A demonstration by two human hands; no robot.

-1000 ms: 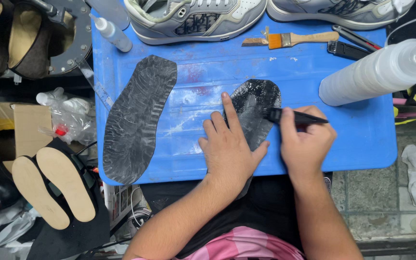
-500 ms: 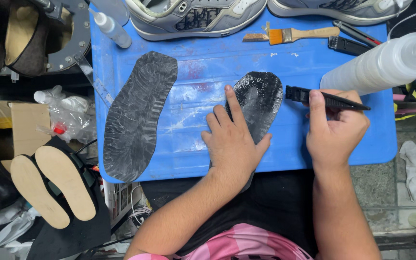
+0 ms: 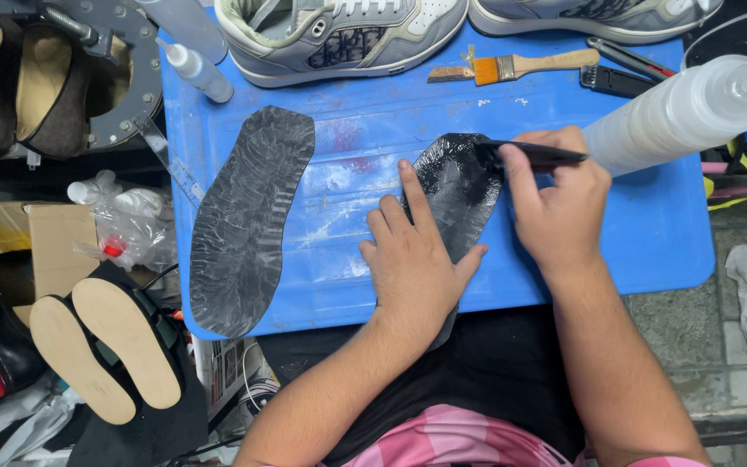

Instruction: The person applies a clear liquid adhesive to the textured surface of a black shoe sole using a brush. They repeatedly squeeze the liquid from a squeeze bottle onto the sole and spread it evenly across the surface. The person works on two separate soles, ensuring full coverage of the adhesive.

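Overhead view of a blue work board [image 3: 650,233] resting across the person's lap. The left hand [image 3: 417,259] lies flat and open, fingers spread, pressing on a glossy black rubber sole [image 3: 458,195] that lies on the middle of the board with its toe end pointing away from the person (its heel end runs under the palm and reaches past the near edge of the board). The right hand [image 3: 559,203] is closed around the handle of a black brush [image 3: 529,154], held nearly level, with the bristle end touching the upper right edge of the glossy sole.

A second black sole [image 3: 248,220], duller and textured, lies flat on the left part of the board, well apart from both hands. At the far edge of the board stand two grey and white sneakers [image 3: 339,30], side by side. Just beside them lies a wooden-handled paintbrush [image 3: 520,67] with orange bristles, and next to it a dark utility knife [image 3: 616,80]. A large translucent squeeze bottle [image 3: 685,112] lies on its side at the right, close to the right hand. A small white bottle [image 3: 196,69] with a nozzle lies near the board's left far corner. Off the board at lower left, a pair of shoes with tan soles [image 3: 105,346] faces up.
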